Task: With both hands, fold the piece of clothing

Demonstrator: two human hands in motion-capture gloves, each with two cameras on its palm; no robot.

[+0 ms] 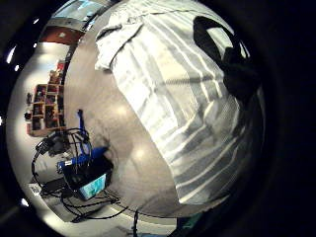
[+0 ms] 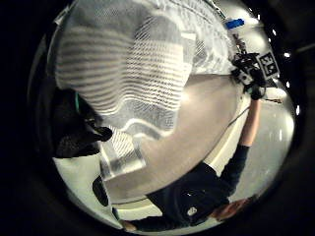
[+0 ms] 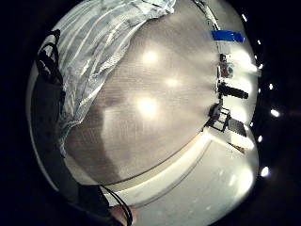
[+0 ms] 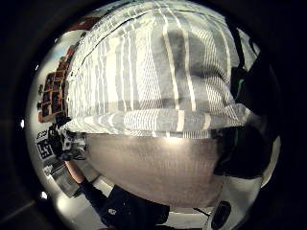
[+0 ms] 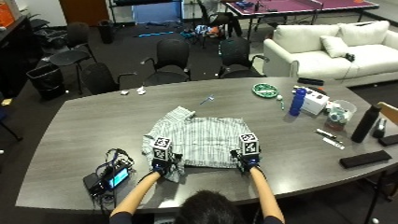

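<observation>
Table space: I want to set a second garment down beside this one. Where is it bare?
The table is bare left of the striped shirt, above the cabled device, and between the shirt and the blue bottle. The right end is crowded: bottles, pens, a black case.

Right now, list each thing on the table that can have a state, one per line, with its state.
striped shirt: lying flat on the table, near edge lifted by both hands
left hand: pinching the shirt's near left corner
right hand: gripping the shirt's near right corner
blue bottle: upright
black bottle: upright
</observation>
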